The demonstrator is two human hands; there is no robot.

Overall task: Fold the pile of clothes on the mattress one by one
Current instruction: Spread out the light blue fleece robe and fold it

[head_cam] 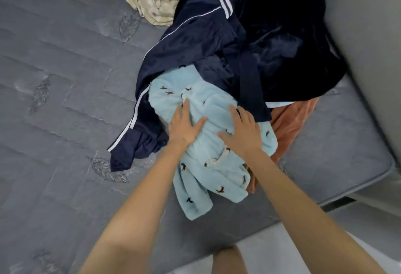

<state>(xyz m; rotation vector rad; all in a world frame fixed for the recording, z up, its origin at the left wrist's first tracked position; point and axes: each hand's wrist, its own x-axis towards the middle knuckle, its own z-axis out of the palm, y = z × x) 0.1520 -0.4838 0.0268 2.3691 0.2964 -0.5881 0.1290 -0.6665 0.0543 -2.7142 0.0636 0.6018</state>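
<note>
Pale-blue fleece (208,187) lies crumpled on the mattress (65,100), its far end under the navy jacket (195,45); left hand (186,128) and right hand (243,130) rest flat on it, fingers spread, pinching nothing. Soft, light, floppy, I judge; best taken by the edge clear of the jacket.

Nothing here can be read from where I stand: no words, labels, brand names or numbers show on any of the cloth. The light blue garment (208,171) under the fingers (184,113) of the left hand (184,129) and the right hand (243,131) bears only small dark bird shapes. The navy garment (195,41) just past the fingertips (233,108) has plain white stripes, without lettering.
</note>
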